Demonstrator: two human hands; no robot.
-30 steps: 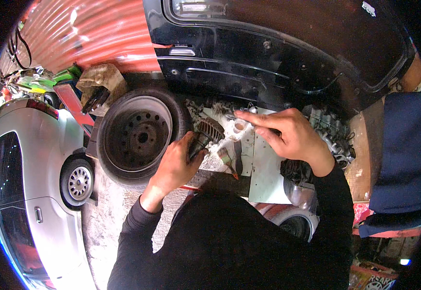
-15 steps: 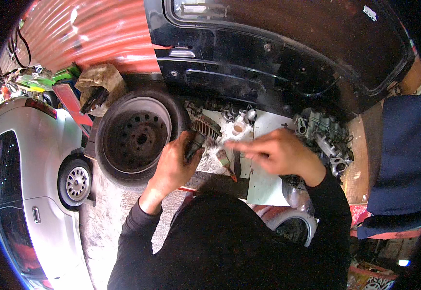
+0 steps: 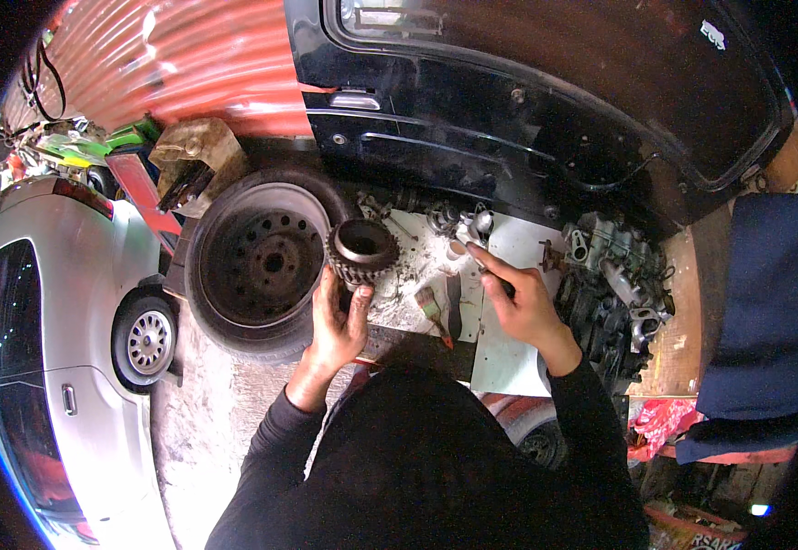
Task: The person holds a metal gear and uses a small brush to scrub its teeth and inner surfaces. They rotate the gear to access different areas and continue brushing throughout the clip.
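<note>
A dark metal gear, with teeth around its edge and a round hollow middle, is raised in front of the tyre's right side. My left hand grips it from below, fingers and thumb on either side. My right hand reaches over the white board with its index finger stretched out and the other fingers partly curled; nothing shows in it. The fingertip is beside a small round cup of light brown stuff. Below the cup lie a paintbrush with a greenish handle and a dark flat-handled tool.
A wheel with a tyre lies at the left of the work surface. Engine parts crowd the right side, and small metal pieces sit at the back. A black car panel stands behind. A silver car is at far left.
My left hand has tilted the gear so its hollow end faces up. My right index finger has moved away from the gear, rightward and back to the cup.
</note>
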